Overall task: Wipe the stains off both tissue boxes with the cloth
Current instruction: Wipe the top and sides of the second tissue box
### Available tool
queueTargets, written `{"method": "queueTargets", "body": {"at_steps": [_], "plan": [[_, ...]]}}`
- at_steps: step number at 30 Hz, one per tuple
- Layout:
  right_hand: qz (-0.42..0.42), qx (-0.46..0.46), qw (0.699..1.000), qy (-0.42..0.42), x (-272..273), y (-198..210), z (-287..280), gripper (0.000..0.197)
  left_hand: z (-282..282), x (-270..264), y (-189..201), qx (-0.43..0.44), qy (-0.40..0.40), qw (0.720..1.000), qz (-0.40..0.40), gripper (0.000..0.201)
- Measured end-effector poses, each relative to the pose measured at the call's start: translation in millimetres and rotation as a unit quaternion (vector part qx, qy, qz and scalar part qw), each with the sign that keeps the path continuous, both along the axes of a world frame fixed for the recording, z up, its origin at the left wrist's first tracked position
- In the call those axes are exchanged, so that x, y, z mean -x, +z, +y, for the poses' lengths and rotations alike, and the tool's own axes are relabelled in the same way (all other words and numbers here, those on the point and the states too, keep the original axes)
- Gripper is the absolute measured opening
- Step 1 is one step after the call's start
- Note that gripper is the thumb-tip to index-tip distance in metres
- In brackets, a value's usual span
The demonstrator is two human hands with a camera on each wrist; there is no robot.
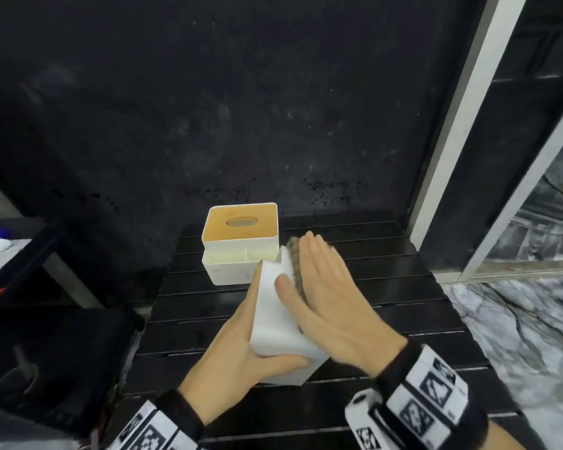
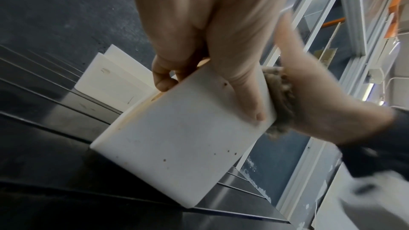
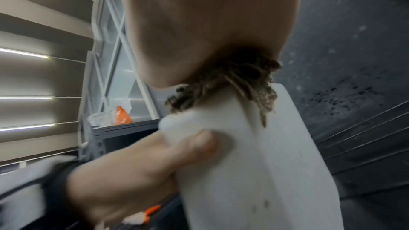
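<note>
1. Head view, far left: we see a dark shelf frame (image 1: 30, 254) with something white on it, too blurred for us to name.
2. Our left hand (image 1: 238, 349) comes up from the lower left and grips the near tissue box (image 1: 273, 319). The thumb lies curled across the box's near face and the fingers wrap its far side. The left wrist view shows those fingers (image 2: 163, 80) hooked over an edge.
3. This white box is tilted, with one lower corner on the black slatted table (image 1: 387, 303). In the left wrist view we count several small brown spots on its broad white face (image 2: 177, 146).
4. Behind it, and just touching it in the head view, the second tissue box (image 1: 241, 245) stands upright on the table. It has a tan lid with an oval slot, and its white side (image 2: 110, 83) bears faint marks.
5. The shaggy grey-brown cloth (image 1: 294, 258) is pressed against the right side of the held box. The right wrist view shows its strands (image 3: 243, 83) spilling over the box's top edge.
6. Our right hand (image 1: 325, 297) lies flat on the cloth with the fingers straight and together. Its thumb rests on the box's upper face. It presses rather than clasps.
7. To the right stands a white frame post (image 1: 462, 108) with glass, and beyond the table edge is a marbled grey floor (image 1: 517, 336).
</note>
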State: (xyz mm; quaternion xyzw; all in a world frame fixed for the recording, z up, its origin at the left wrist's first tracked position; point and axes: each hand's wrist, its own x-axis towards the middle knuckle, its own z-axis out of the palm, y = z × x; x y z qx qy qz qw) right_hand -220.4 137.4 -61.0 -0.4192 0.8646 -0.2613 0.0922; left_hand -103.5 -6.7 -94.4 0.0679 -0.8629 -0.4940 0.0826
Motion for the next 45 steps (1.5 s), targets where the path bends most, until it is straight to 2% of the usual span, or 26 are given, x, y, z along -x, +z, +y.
{"method": "queueTargets", "body": {"at_steps": [5,8,12,14,18,21,24,27,30,33,36,38,42,45], "plan": [[0.023,-0.011,0.997,0.069,-48,-2,29,0.101,-5,-3,-11,0.017,0.007,1.0,0.004,0.105],[0.012,-0.025,0.999,0.043,-30,-3,28,0.099,-1,0,-5,-0.005,-0.007,1.0,0.003,0.104],[-0.028,0.01,0.999,-0.017,-3,1,1,0.105,3,-1,4,-0.001,-0.001,1.0,-0.009,0.103],[-0.024,0.004,1.0,0.008,-11,4,0,0.102,1,-2,4,-0.008,0.001,1.0,-0.003,0.109],[-0.022,-0.032,0.996,0.082,-26,4,26,0.091,1,-5,4,-0.027,-0.009,1.0,0.003,0.107],[-0.02,-0.022,0.998,0.049,-4,-1,24,0.094,3,-3,2,-0.014,-0.006,1.0,-0.005,0.112],[-0.034,0.004,0.999,0.002,8,-2,1,0.101,3,-3,2,-0.007,-0.004,1.0,-0.009,0.109],[0.013,-0.006,0.999,0.03,-12,1,-4,0.103,3,-5,5,-0.027,0.005,1.0,-0.002,0.11],[0.002,-0.028,0.997,0.076,-31,3,16,0.093,4,-5,7,-0.037,-0.003,0.999,0.0,0.102],[0.007,-0.021,0.999,0.045,-11,-2,20,0.094,5,-2,3,-0.026,-0.001,1.0,0.0,0.115],[-0.019,0.003,1.0,-0.006,7,-2,2,0.099,4,-1,1,-0.016,0.003,1.0,-0.006,0.111],[0.003,-0.004,1.0,0.01,1,-1,-6,0.1,4,-3,3,-0.011,0.008,1.0,-0.003,0.111],[0.019,-0.009,0.998,0.062,-26,0,10,0.084,3,-5,6,-0.037,0.0,0.999,0.002,0.106],[0.036,0.005,0.999,0.018,-21,-5,19,0.074,3,-2,3,-0.026,0.007,1.0,0.002,0.104]]}}
